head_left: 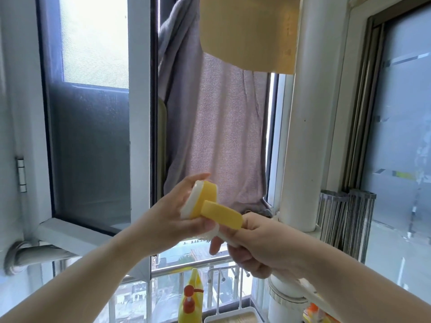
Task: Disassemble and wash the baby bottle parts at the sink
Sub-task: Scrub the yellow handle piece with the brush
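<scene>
Window-side corner, seen near to far: right hand [254, 243] grips a white brush handle [303, 287]; left hand [177, 213] pinches its yellow sponge head [205, 203] — seat the sponge squarely, I judge. Beyond hangs a grey towel [221, 127]. No bottle parts visible.

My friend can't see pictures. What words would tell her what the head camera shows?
Two bare hands hold yellow sponge brush parts up before a window: the left hand grips a sponge head, the right hand a white-handled sponge brush. A grey towel hangs behind; a yellow pump bottle stands below.
</scene>
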A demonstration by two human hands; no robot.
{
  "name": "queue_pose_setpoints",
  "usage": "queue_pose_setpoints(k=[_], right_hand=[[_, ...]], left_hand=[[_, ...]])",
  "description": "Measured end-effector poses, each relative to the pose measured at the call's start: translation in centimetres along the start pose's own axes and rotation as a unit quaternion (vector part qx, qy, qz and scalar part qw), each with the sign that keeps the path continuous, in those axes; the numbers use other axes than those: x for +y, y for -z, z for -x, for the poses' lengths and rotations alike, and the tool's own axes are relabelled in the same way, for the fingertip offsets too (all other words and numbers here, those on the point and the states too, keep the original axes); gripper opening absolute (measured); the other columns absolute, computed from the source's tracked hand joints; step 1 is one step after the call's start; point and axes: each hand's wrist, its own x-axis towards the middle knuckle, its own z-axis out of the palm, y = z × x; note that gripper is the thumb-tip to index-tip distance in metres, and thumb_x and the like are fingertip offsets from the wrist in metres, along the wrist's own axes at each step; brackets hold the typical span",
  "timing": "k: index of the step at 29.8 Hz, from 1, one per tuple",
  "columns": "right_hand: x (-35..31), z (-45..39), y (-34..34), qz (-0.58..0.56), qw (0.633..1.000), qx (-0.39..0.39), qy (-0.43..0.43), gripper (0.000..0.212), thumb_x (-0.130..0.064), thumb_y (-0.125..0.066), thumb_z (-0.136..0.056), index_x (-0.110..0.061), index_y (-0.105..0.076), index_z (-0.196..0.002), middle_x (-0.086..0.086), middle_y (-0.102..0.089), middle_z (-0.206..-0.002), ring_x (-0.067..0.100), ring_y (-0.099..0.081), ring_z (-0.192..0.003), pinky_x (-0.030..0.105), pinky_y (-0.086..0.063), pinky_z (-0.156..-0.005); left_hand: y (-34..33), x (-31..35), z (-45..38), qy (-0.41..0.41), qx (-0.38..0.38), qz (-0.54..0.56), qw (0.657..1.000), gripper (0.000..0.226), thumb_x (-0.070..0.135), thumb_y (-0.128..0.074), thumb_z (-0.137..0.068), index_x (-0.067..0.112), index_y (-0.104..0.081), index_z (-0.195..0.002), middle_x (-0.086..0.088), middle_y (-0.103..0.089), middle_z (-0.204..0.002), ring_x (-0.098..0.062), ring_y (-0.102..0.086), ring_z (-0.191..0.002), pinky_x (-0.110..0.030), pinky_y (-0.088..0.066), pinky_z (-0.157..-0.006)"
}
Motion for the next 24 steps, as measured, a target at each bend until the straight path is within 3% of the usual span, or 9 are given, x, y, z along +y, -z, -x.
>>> queue_pose_setpoints(k=[4, 6, 10, 13, 15, 19, 20, 21, 24], right_hand=[[0.8, -0.6, 0.2, 0.029, 0.998, 0.045, 0.017, 0.033, -0.037, -0.047, -0.096, -0.014, -0.065, -0.081, -0.003, -0.035, -0.05, 0.009, -0.024, -0.041, 0.017, -0.02, -0.037], [0.9, -0.8, 0.4, 0.055, 0.996, 0.062, 0.022, 0.035, -0.038, -0.046, -0.096, -0.015, -0.066, -0.079, -0.005, -0.038, -0.049, 0.009, -0.027, -0.04, 0.018, -0.022, -0.037], [1.2, -0.9, 0.9, 0.151, 0.983, 0.098, 0.042, 0.037, -0.048, -0.044, -0.092, -0.022, -0.064, -0.073, -0.007, -0.044, -0.05, 0.007, -0.034, -0.038, 0.018, -0.03, -0.038], [1.2, -1.0, 1.1, 0.235, 0.959, 0.137, 0.075, 0.035, -0.051, -0.043, -0.091, -0.028, -0.061, -0.072, -0.011, -0.046, -0.047, 0.002, -0.037, -0.041, 0.014, -0.031, -0.045], [1.2, -0.9, 0.7, 0.303, 0.931, 0.175, 0.108, 0.033, -0.048, -0.042, -0.093, -0.029, -0.06, -0.073, -0.014, -0.051, -0.05, 0.001, -0.043, -0.044, 0.013, -0.033, -0.047], [2.0, -0.9, 1.3, 0.626, 0.663, 0.338, 0.234, 0.02, -0.033, -0.062, -0.087, -0.02, -0.062, -0.072, -0.005, -0.053, -0.053, 0.012, -0.05, -0.039, 0.022, -0.037, -0.038], [2.0, -0.9, 1.3, 0.643, 0.628, 0.365, 0.24, 0.019, -0.032, -0.064, -0.085, -0.019, -0.062, -0.071, -0.005, -0.051, -0.051, 0.012, -0.048, -0.036, 0.02, -0.033, -0.036], [2.0, -1.0, 1.2, 0.642, 0.624, 0.375, 0.241, 0.021, -0.034, -0.06, -0.087, -0.019, -0.062, -0.072, -0.005, -0.051, -0.05, 0.012, -0.047, -0.035, 0.02, -0.033, -0.035], [2.0, -1.3, 0.6, 0.542, 0.743, 0.336, 0.205, 0.04, -0.045, -0.037, -0.096, -0.019, -0.06, -0.077, -0.007, -0.052, -0.053, 0.011, -0.049, -0.041, 0.024, -0.042, -0.041]], left_hand=[[0.2, 0.8, -0.2, 0.06, -0.039, -0.102, 0.992, 0.078, 0.045, -0.074, -0.063, 0.068, -0.023, -0.116, 0.009, -0.046, -0.112, -0.005, -0.058, -0.079, -0.02, -0.053, -0.063], [0.3, 1.3, -0.2, 0.092, -0.07, -0.033, 0.993, 0.083, 0.022, -0.078, -0.069, 0.066, -0.026, -0.116, -0.001, -0.057, -0.096, -0.01, -0.061, -0.064, -0.023, -0.051, -0.055], [1.4, 1.3, 0.1, 0.119, -0.125, 0.168, 0.971, 0.086, -0.009, -0.074, -0.065, 0.054, -0.048, -0.117, -0.016, -0.049, -0.121, -0.025, -0.063, -0.089, -0.039, -0.054, -0.072], [1.1, 1.4, 0.2, 0.135, -0.137, 0.337, 0.922, 0.06, 0.005, -0.071, -0.064, 0.04, -0.059, -0.111, -0.016, -0.049, -0.122, -0.035, -0.06, -0.093, -0.045, -0.054, -0.075], [0.2, 1.5, 0.0, 0.153, -0.085, 0.317, 0.932, 0.036, 0.027, -0.075, -0.078, 0.038, -0.059, -0.109, -0.014, -0.054, -0.114, -0.03, -0.062, -0.084, -0.04, -0.056, -0.067], [-1.6, 1.6, -0.1, 0.171, -0.022, 0.239, 0.956, 0.036, 0.047, -0.051, -0.073, 0.04, -0.057, -0.108, -0.01, -0.059, -0.107, -0.025, -0.064, -0.087, -0.033, -0.057, -0.068], [-1.8, 1.7, -0.1, 0.165, -0.014, 0.233, 0.958, 0.036, 0.049, -0.048, -0.073, 0.041, -0.056, -0.107, -0.008, -0.06, -0.106, -0.023, -0.064, -0.091, -0.03, -0.057, -0.069], [-1.9, 1.8, -0.1, 0.152, -0.003, 0.227, 0.962, 0.035, 0.05, -0.046, -0.073, 0.042, -0.056, -0.106, -0.004, -0.062, -0.103, -0.019, -0.064, -0.09, -0.026, -0.057, -0.067], [-2.0, 1.8, -0.3, 0.104, 0.022, 0.223, 0.969, 0.033, 0.048, -0.049, -0.075, 0.038, -0.06, -0.104, 0.002, -0.067, -0.089, -0.013, -0.066, -0.077, -0.025, -0.056, -0.067]])
